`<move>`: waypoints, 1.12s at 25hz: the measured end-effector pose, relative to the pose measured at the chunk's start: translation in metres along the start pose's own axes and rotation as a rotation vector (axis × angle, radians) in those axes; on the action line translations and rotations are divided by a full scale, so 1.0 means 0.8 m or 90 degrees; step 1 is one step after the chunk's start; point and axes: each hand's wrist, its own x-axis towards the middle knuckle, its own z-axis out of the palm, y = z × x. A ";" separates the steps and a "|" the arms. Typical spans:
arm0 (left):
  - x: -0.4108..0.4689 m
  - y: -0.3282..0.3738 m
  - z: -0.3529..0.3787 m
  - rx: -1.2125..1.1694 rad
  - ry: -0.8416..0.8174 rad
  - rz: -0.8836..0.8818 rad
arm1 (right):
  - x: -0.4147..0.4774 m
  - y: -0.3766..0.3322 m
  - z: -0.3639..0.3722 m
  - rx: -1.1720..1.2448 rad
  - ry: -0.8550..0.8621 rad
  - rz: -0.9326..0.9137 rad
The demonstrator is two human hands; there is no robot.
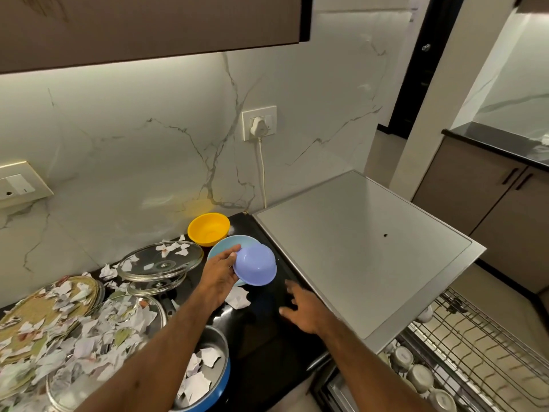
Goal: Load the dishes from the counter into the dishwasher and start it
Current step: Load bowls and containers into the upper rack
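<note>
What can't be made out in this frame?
- Head view: light blue bowl mostly hidden by left hand and purple bowl.
- Dishwasher rack: cut off by frame edge and the grey top.
- Plates: buried under paper scraps.
</note>
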 end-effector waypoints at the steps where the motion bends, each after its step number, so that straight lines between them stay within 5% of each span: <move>1: 0.000 -0.011 0.013 0.040 -0.008 0.004 | -0.008 0.004 -0.006 0.098 0.070 0.004; 5: 0.006 -0.049 0.073 0.140 -0.085 0.010 | -0.040 0.020 -0.035 0.239 0.249 -0.064; 18: -0.012 -0.164 0.357 0.379 -0.393 -0.037 | -0.147 0.219 -0.190 0.161 0.405 0.003; 23: -0.063 -0.228 0.476 0.665 -0.417 0.218 | -0.195 0.315 -0.230 0.110 0.519 0.094; 28: -0.104 -0.301 0.564 0.813 -0.525 0.232 | -0.236 0.404 -0.243 0.030 0.517 0.195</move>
